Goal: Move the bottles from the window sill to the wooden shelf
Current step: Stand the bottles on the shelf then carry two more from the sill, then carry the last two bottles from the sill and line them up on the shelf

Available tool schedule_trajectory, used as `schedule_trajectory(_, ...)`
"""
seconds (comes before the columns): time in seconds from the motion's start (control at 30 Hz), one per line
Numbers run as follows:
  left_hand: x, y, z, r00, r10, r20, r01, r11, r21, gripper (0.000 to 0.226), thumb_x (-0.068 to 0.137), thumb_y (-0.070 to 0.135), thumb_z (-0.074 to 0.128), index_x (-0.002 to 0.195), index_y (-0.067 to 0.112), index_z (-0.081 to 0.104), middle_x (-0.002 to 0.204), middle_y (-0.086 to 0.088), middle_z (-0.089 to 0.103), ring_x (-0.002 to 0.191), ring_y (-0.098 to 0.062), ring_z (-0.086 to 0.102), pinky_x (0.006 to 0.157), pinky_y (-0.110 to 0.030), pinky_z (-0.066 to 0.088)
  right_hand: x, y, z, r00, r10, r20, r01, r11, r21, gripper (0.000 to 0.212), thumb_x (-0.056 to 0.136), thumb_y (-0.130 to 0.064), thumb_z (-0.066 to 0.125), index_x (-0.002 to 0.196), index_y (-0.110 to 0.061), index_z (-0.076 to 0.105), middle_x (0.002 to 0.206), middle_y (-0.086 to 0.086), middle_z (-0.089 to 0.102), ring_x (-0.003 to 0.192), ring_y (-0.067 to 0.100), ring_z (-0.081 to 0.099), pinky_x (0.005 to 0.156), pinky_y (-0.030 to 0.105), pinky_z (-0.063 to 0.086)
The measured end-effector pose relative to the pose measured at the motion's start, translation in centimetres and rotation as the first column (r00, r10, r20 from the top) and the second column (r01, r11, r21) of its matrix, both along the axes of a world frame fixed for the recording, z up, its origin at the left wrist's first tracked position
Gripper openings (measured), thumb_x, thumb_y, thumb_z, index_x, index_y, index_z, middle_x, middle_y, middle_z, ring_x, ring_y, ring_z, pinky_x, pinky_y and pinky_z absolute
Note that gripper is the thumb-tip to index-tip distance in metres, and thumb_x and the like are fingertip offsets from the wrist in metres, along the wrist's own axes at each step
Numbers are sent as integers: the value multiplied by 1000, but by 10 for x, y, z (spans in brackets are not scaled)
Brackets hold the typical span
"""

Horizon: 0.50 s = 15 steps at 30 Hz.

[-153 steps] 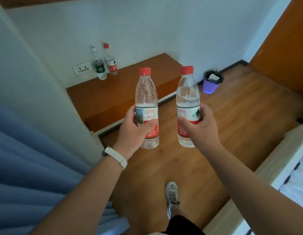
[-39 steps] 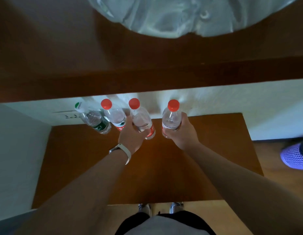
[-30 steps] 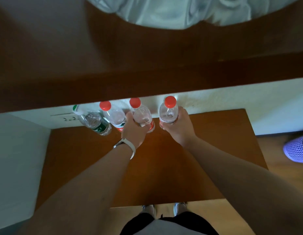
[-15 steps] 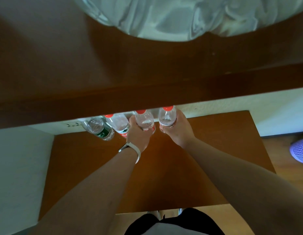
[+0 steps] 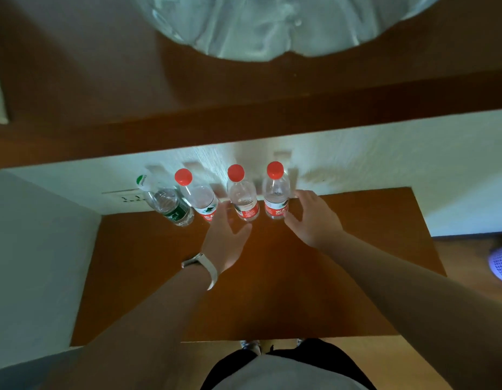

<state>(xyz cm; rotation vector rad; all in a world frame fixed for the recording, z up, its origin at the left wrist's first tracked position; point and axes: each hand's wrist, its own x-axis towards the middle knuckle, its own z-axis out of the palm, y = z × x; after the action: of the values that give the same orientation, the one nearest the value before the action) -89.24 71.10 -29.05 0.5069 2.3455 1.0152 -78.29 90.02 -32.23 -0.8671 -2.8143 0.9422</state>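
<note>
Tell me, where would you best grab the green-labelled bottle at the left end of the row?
Probably round its labelled waist, coming from the front. The green-labelled bottle stands with the wall right behind it and a red-capped bottle close on its right, so the front is freest.

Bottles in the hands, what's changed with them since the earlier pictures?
Both were carried to the wooden shelf and stood by the wall: the left hand's bottle third in the row, the right hand's bottle fourth. The left hand and right hand have let go and are open, close beside them. The green-capped bottle and its red-capped neighbour stayed put.
</note>
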Motion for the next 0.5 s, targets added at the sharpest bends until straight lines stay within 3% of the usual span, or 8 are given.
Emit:
schedule_trajectory(0.1,1,-18,14,975,-138,-174,110,981,-157,61,95,37,62,148,25,34,151,2,44,135,-18,45,108,-39,43,11,-1,14,994,112,-7,-111,985,134,57,92,-48,54,139,-18,45,133,1,57,115,19,56,86,32,50)
schedule_trajectory(0.23,10,-37,31,894,-275,-354,186,946,-266,55,96,38,57,146,22,44,145,1,51,120,-19,57,98,-34,49,26,-4,35,962,274,-3,-265,932,247,49,94,-47,49,134,-19,50,129,-1,59,113,19,55,86,32,51)
schedule_trajectory(0.5,36,-55,52,777,-296,-555,111,933,-342,50,96,44,51,140,23,51,147,0,50,135,-21,47,107,-45,42,30,-6,74,880,470,71,-460,806,373,53,94,-56,40,131,-21,54,130,-2,60,121,21,55,94,39,52)
